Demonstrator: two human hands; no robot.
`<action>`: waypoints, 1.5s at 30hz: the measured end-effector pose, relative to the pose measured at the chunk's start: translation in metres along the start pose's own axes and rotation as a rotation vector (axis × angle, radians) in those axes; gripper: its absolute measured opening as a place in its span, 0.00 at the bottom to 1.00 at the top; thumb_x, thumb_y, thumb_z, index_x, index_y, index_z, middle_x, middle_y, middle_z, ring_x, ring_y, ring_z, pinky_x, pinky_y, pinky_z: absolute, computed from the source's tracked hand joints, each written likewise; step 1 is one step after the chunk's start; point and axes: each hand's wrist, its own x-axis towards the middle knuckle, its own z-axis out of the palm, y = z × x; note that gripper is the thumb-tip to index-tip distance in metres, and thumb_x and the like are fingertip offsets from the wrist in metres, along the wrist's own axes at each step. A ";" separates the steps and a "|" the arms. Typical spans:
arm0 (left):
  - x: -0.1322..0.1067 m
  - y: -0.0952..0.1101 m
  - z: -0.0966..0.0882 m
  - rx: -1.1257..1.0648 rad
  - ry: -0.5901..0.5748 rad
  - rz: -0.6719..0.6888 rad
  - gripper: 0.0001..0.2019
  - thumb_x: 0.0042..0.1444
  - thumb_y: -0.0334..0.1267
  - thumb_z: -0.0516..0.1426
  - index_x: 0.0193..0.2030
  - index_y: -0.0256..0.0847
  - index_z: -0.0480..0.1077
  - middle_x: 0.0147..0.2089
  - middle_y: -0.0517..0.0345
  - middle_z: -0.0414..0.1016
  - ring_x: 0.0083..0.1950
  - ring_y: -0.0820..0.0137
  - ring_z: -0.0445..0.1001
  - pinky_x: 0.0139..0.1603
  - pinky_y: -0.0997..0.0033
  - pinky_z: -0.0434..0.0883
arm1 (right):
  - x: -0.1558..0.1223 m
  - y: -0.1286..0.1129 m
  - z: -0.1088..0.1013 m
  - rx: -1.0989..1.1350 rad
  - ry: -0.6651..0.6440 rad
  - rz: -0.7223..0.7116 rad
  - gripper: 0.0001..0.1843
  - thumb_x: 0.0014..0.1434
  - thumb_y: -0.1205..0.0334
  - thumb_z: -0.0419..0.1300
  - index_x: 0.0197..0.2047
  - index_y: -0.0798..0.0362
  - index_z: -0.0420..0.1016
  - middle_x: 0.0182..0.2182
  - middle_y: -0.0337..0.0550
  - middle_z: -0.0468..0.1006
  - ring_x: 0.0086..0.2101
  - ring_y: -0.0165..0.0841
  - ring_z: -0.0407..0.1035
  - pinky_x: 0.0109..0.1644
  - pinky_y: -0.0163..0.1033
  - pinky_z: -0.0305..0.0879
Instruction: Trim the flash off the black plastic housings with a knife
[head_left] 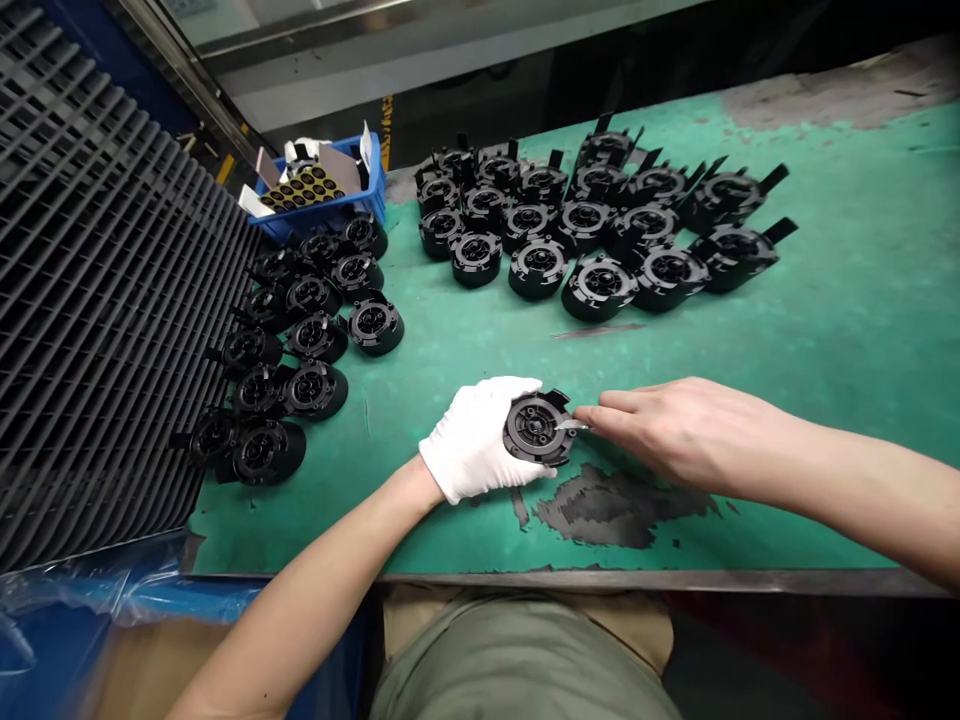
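Observation:
My left hand [480, 440], in a white glove, is wrapped round a black round plastic part [535, 424] just above the green worktop. The part's ringed face, with a hub and small openings, is turned up, and tabs stick out at its edge. My right hand [667, 425] is bare, its fingers pinched on a small, thin, shiny blade-like tool [571, 425]. That tool's tip lies over the right side of the part's face. My fingers hide the rest of it, so its exact kind does not show.
Several similar black parts [540, 265] stand in rows at the back, and more [315, 388] at the left. A blue bin [375, 190] holds a sheet of round gold-and-black stickers [307, 188]. A dark slatted rack [112, 250] borders the left. The green worktop [825, 350] has worn patches.

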 end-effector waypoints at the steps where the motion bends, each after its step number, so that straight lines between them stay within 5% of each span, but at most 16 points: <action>1: 0.000 0.001 0.000 0.000 0.000 -0.001 0.53 0.49 0.65 0.89 0.77 0.48 0.82 0.78 0.38 0.91 0.81 0.32 0.90 0.88 0.26 0.85 | 0.003 0.002 -0.005 0.024 -0.056 -0.044 0.29 0.70 0.73 0.58 0.62 0.43 0.93 0.37 0.39 0.87 0.27 0.35 0.70 0.33 0.48 0.53; 7: 0.005 0.005 -0.007 0.004 -0.020 0.009 0.51 0.50 0.66 0.89 0.75 0.47 0.84 0.76 0.38 0.93 0.78 0.32 0.92 0.86 0.26 0.87 | 0.020 0.018 -0.018 0.128 -0.109 -0.168 0.23 0.82 0.71 0.53 0.53 0.45 0.90 0.34 0.39 0.84 0.26 0.35 0.68 0.32 0.48 0.49; 14: -0.004 -0.004 -0.001 -0.017 0.044 -0.045 0.59 0.45 0.63 0.93 0.80 0.50 0.78 0.78 0.38 0.88 0.82 0.32 0.88 0.89 0.24 0.84 | -0.004 0.012 0.005 0.324 0.140 0.031 0.24 0.95 0.50 0.51 0.68 0.44 0.89 0.51 0.47 0.95 0.43 0.42 0.90 0.45 0.45 0.80; 18: 0.000 0.009 -0.056 0.038 0.174 0.118 0.61 0.55 0.75 0.87 0.82 0.46 0.68 0.78 0.34 0.83 0.81 0.37 0.89 0.88 0.30 0.86 | -0.033 -0.013 0.014 0.391 0.205 0.192 0.23 0.94 0.48 0.54 0.73 0.40 0.89 0.52 0.46 0.96 0.45 0.45 0.91 0.48 0.48 0.83; 21: 0.017 0.052 -0.111 0.207 0.405 0.361 0.58 0.63 0.81 0.79 0.85 0.54 0.61 0.84 0.40 0.76 0.85 0.40 0.85 0.92 0.29 0.81 | -0.052 -0.025 0.011 0.340 0.328 0.311 0.22 0.94 0.49 0.54 0.74 0.37 0.89 0.47 0.45 0.95 0.40 0.46 0.89 0.46 0.51 0.83; 23: 0.029 0.082 -0.128 0.282 0.533 0.488 0.59 0.62 0.79 0.80 0.86 0.59 0.59 0.90 0.43 0.70 0.88 0.40 0.82 0.93 0.27 0.79 | -0.061 -0.028 0.009 0.301 0.388 0.376 0.19 0.93 0.52 0.58 0.72 0.37 0.89 0.47 0.45 0.96 0.39 0.46 0.90 0.45 0.51 0.83; 24: 0.035 0.092 -0.130 0.319 0.496 0.501 0.56 0.61 0.72 0.82 0.84 0.59 0.61 0.89 0.43 0.72 0.86 0.40 0.83 0.91 0.28 0.81 | -0.065 -0.028 0.008 0.289 0.405 0.397 0.18 0.92 0.54 0.59 0.71 0.38 0.89 0.49 0.45 0.97 0.40 0.46 0.91 0.46 0.50 0.84; 26: 0.046 0.097 -0.127 0.458 0.232 0.456 0.42 0.58 0.50 0.84 0.74 0.52 0.73 0.72 0.43 0.85 0.71 0.39 0.91 0.79 0.30 0.90 | -0.072 -0.027 0.010 0.276 0.430 0.401 0.17 0.91 0.56 0.60 0.70 0.38 0.89 0.52 0.46 0.98 0.42 0.46 0.93 0.48 0.50 0.85; 28: 0.054 0.086 -0.129 0.637 -0.071 0.306 0.33 0.51 0.35 0.81 0.63 0.46 0.80 0.54 0.47 0.89 0.57 0.39 0.93 0.68 0.29 0.93 | -0.077 -0.027 0.014 0.269 0.435 0.409 0.18 0.92 0.57 0.59 0.71 0.38 0.89 0.54 0.45 0.98 0.44 0.47 0.94 0.51 0.51 0.88; 29: 0.055 0.077 -0.134 0.703 -0.106 0.251 0.33 0.49 0.33 0.81 0.62 0.45 0.81 0.52 0.47 0.89 0.57 0.38 0.93 0.68 0.27 0.93 | -0.079 -0.027 0.016 0.265 0.434 0.408 0.18 0.92 0.57 0.58 0.72 0.37 0.88 0.54 0.44 0.98 0.45 0.47 0.94 0.52 0.51 0.88; 32: 0.046 0.055 -0.148 0.628 0.332 0.331 0.44 0.49 0.50 0.88 0.70 0.50 0.78 0.64 0.47 0.87 0.71 0.36 0.87 0.81 0.21 0.86 | -0.082 -0.028 0.022 0.250 0.423 0.401 0.19 0.92 0.55 0.59 0.75 0.39 0.86 0.58 0.45 0.98 0.47 0.47 0.95 0.53 0.51 0.90; 34: 0.030 0.044 -0.134 0.447 0.577 0.357 0.54 0.50 0.66 0.90 0.75 0.54 0.73 0.75 0.46 0.82 0.81 0.40 0.82 0.86 0.28 0.83 | -0.081 -0.029 0.026 0.233 0.442 0.396 0.20 0.92 0.52 0.60 0.78 0.41 0.84 0.60 0.47 0.98 0.47 0.48 0.96 0.51 0.50 0.91; 35: 0.020 0.039 -0.116 0.379 0.590 0.342 0.54 0.52 0.69 0.89 0.76 0.55 0.71 0.76 0.45 0.80 0.80 0.41 0.82 0.85 0.30 0.85 | -0.080 -0.031 0.029 0.229 0.448 0.403 0.22 0.92 0.51 0.60 0.80 0.42 0.83 0.60 0.48 0.98 0.47 0.49 0.96 0.51 0.51 0.91; 38: -0.010 0.020 -0.039 0.280 0.429 0.152 0.50 0.50 0.66 0.92 0.67 0.50 0.71 0.68 0.42 0.82 0.70 0.41 0.90 0.73 0.30 0.92 | -0.073 -0.040 0.038 0.247 0.442 0.403 0.24 0.93 0.49 0.59 0.83 0.42 0.78 0.58 0.48 0.98 0.42 0.47 0.95 0.49 0.51 0.91; 41: -0.043 0.007 0.020 0.233 0.437 -0.083 0.55 0.44 0.64 0.95 0.67 0.49 0.71 0.72 0.38 0.81 0.76 0.35 0.88 0.78 0.26 0.90 | -0.062 -0.060 0.044 0.293 0.422 0.356 0.20 0.93 0.50 0.58 0.80 0.42 0.79 0.57 0.47 0.98 0.42 0.46 0.94 0.48 0.50 0.90; 45: -0.096 0.014 0.029 0.202 0.390 -0.142 0.53 0.49 0.68 0.92 0.69 0.49 0.73 0.70 0.41 0.84 0.73 0.39 0.91 0.74 0.32 0.93 | -0.049 -0.086 0.047 0.335 0.394 0.199 0.19 0.94 0.56 0.57 0.79 0.42 0.79 0.55 0.44 0.97 0.44 0.42 0.94 0.48 0.44 0.88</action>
